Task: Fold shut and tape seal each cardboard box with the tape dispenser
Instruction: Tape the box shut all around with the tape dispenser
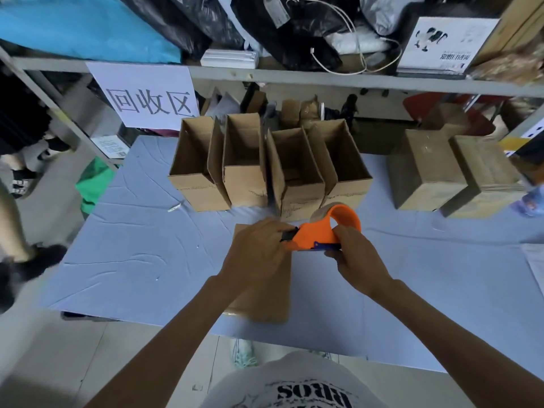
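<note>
A closed cardboard box (270,295) stands on the blue table (141,254) right in front of me, partly hidden under my left forearm. Above its far end I hold an orange tape dispenser (323,231) carrying a brown tape roll. My right hand (357,260) grips the dispenser's handle. My left hand (259,248) pinches at the dispenser's dark front end, over the box top. Behind, several open cardboard boxes (244,163) stand in a row with flaps up. Two closed boxes (426,172) sit at the right.
A metal shelf (323,79) loaded with bags, cables and a white box runs along the back, with a paper sign (147,98) hanging from it. Another person's legs and shoes (20,184) are at the left. A bit of white scrap (176,207) lies on the table.
</note>
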The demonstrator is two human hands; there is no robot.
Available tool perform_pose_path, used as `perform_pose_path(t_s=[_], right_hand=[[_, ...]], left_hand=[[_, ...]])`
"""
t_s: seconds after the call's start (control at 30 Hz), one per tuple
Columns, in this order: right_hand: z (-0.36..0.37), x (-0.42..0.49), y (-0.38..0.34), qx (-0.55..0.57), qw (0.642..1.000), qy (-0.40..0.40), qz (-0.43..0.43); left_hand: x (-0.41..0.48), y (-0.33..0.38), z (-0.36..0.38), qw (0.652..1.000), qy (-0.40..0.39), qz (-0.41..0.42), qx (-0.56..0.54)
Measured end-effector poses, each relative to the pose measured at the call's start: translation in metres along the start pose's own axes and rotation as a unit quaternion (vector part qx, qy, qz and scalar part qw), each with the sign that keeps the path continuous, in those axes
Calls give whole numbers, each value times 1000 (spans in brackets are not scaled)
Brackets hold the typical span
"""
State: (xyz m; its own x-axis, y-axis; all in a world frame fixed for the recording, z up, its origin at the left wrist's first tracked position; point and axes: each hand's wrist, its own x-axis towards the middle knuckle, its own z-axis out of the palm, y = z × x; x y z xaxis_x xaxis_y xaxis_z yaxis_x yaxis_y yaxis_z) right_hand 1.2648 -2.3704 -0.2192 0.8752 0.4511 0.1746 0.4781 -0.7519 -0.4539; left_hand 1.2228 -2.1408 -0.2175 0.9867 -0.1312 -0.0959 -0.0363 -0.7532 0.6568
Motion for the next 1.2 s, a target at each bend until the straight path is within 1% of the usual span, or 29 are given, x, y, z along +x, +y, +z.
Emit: perform_pose_path(t_s=[0.03, 0.1, 0.13, 0.2, 0.23, 0.33, 0.4, 0.47, 0.5, 0.6, 0.7, 0.77, 0.9, 1.03, 1.13, 1.2], right_hand=[[-3, 1, 1, -4, 1000, -25, 15], [-12, 5, 1, -1, 995, -82, 49], [-15, 7, 0, 12, 994, -95, 56], [-21, 10, -2, 57, 990, -110, 63], [-24, 10, -3, 90, 986, -125, 71], [-30, 11, -3, 182, 963, -174, 97], [-28, 10, 0, 166, 967, -178, 78], [-26, 11, 2, 98, 979, -169, 64], [-26, 12, 3, 67, 983, -159, 58], [-26, 19, 8, 44, 990, -130, 35], [-29, 25, 13, 69, 990, -121, 29], [-32, 30, 17, 64, 990, -121, 17], [-38, 37, 21, 46, 991, -123, -5], [-38, 40, 22, 62, 992, -108, -17], [-37, 47, 24, 81, 989, -116, -31], [-35, 53, 25, 89, 987, -129, -36]], left_hand=[[-7, 21, -19, 998, 53, 19, -19], [-3, 27, -30, 993, 76, 55, -77], [5, 28, -26, 990, 84, 42, -104], [15, 28, -22, 986, 64, -20, -156], [20, 29, -24, 984, 44, -58, -165], [32, 22, -28, 978, 4, -116, -174], [39, 17, -28, 960, -39, -165, -223], [44, 12, -27, 929, -91, -215, -288], [45, 12, -26, 921, -105, -228, -298], [46, 17, -21, 920, -97, -247, -287], [50, 22, -14, 932, -49, -241, -265], [51, 25, -10, 938, -10, -239, -251], [53, 36, -2, 955, 64, -203, -207], [59, 39, -1, 952, 68, -239, -181], [60, 41, 1, 962, 69, -231, -130], [65, 37, 2, 962, 68, -242, -106]])
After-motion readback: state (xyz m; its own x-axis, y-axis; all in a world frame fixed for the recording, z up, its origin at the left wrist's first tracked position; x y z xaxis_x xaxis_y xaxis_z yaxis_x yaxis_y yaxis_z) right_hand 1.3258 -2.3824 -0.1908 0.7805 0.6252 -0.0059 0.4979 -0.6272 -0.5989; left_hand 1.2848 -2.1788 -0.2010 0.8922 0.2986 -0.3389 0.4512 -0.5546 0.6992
